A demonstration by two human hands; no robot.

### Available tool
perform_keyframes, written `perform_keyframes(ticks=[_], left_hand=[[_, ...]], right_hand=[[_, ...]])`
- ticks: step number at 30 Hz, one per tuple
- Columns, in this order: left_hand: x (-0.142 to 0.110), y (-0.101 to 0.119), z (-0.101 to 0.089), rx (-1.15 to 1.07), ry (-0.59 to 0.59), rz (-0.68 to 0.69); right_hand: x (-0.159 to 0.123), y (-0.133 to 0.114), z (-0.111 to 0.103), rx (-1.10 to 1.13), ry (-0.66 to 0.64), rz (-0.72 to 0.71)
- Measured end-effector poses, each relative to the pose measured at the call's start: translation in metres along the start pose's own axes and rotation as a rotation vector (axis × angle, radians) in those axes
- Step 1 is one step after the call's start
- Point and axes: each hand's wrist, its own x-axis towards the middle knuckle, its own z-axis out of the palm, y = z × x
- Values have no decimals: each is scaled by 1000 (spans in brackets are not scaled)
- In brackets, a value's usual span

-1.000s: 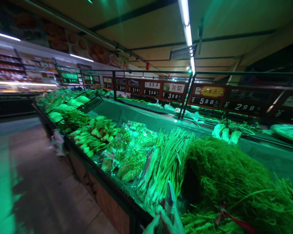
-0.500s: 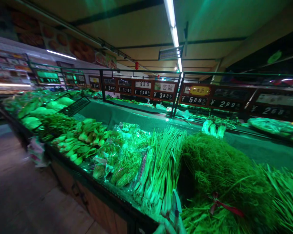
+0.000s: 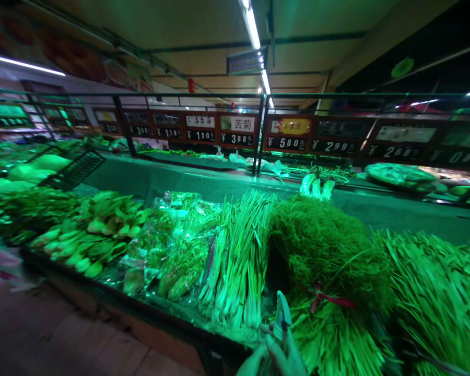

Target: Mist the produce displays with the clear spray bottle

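Bare hand (image 3: 279,360), left or right unclear, apparently pinching a slim pale object (image 3: 282,312) at bottom centre; probably light and stiff, best gripped low. Left to right lie bok choy (image 3: 112,224), bagged greens (image 3: 188,250), scallions (image 3: 243,261) near the fingers, then feathery fennel-like herb (image 3: 329,240), red-tied.

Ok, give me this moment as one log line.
bare hand: side unclear | apparently holding: slim pale-tipped object, unidentified | nearby: long thin green stalks, feathery green bundle with red ribbon
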Motion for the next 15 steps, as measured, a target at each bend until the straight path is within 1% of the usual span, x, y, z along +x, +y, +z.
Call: perform_keyframes(ticks=[3, 5, 10, 13, 15], left_hand=[[-1, -12, 8, -100, -45, 37], [-6, -16, 11, -131, -48, 57], [-16, -13, 14, -161, -15, 42], [-16, -11, 13, -173, -18, 21], [-13, -7, 9, -165, -33, 11]], right_hand=[[-1, -8, -5, -19, -29, 7], [-2, -11, -7, -10, -53, 29], [-9, -24, -10, -45, -105, 108], [-12, -36, -8, -52, -100, 134], [-14, -41, -5, -46, -81, 126]])
